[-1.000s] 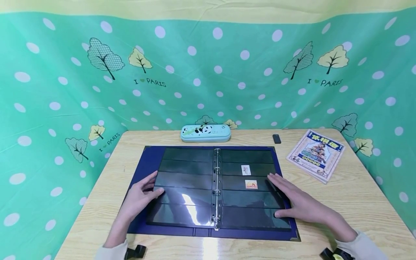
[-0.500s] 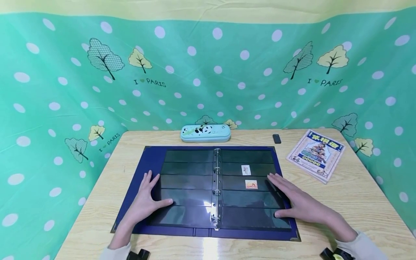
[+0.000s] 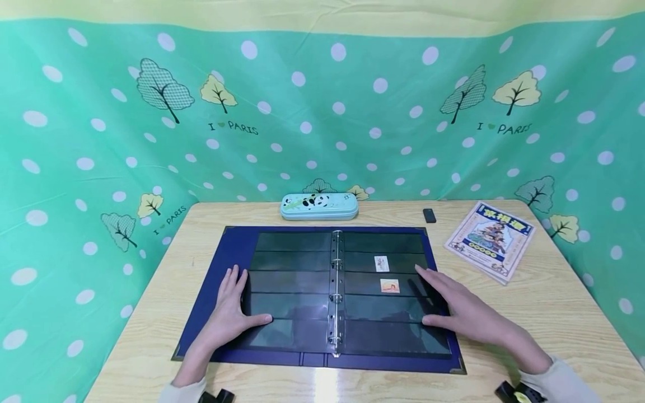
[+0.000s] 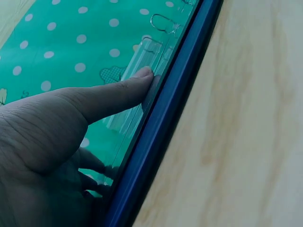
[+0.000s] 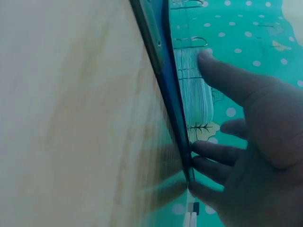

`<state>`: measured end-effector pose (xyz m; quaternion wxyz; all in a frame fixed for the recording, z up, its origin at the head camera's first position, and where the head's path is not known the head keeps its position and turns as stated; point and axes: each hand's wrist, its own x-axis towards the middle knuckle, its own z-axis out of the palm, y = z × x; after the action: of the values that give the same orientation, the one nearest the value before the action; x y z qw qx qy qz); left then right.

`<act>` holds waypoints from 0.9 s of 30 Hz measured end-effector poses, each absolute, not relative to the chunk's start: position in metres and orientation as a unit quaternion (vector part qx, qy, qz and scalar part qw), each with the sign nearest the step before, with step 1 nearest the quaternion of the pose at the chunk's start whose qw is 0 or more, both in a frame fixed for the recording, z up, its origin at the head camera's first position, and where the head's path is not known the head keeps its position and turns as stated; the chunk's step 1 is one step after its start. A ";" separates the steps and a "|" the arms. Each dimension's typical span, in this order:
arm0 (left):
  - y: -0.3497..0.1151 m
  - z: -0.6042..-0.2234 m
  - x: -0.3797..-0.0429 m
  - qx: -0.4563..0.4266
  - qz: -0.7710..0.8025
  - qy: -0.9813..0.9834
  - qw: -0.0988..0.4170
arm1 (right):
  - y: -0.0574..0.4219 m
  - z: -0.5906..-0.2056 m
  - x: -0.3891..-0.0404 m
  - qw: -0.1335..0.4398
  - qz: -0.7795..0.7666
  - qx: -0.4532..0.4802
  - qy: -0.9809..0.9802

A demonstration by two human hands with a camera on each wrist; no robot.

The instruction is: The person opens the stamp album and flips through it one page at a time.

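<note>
A dark blue stamp album (image 3: 322, 360) lies open on the table, its black pocket pages held by metal rings (image 3: 336, 291) along the middle. Two stamps sit in the right page: a whitish stamp (image 3: 381, 263) and, one row lower, an orange stamp (image 3: 389, 286). My left hand (image 3: 229, 310) rests on the left page's outer edge, fingers extended and thumb spread inward. In the left wrist view the thumb (image 4: 118, 94) lies on the page surface. My right hand (image 3: 468, 308) is at the right page's outer edge, fingers and thumb spread, holding nothing.
A light blue panda pencil case (image 3: 319, 207) stands behind the album. To its right lie a small black object (image 3: 429, 215) and a pair of printed booklets (image 3: 490, 240), the upper one overlapping the other. A green dotted curtain (image 3: 322, 112) hangs around the wooden table (image 3: 564, 313).
My left hand has come down from the page's left edge, its fingers now straighter and flat on it; the left page lies flatter. My right hand has shifted only slightly.
</note>
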<state>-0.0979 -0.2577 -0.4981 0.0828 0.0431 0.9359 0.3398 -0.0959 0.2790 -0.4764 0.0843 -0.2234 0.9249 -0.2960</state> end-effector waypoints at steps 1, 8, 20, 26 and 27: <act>-0.258 -0.498 -0.098 0.045 0.339 0.936 0.082 | 0.278 -0.476 -0.097 0.070 -0.290 -0.222 0.928; -0.257 -0.497 -0.098 0.049 0.340 0.936 0.078 | 0.272 -0.472 -0.109 -0.010 -0.258 -0.201 0.945; -0.257 -0.496 -0.096 0.042 0.338 0.936 0.083 | 0.265 -0.475 -0.147 0.031 -0.311 -0.129 0.941; -0.256 -0.495 -0.096 0.040 0.337 0.937 0.084 | 0.265 -0.478 -0.165 0.043 -0.306 -0.104 0.945; -0.256 -0.495 -0.096 0.041 0.338 0.936 0.084 | 0.266 -0.478 -0.167 0.048 -0.306 -0.102 0.945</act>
<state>-0.0961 -0.2563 -0.4950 0.0844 0.0406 0.9364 0.3381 -0.1671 0.2660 -0.4780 0.0479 -0.1019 0.9452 -0.3065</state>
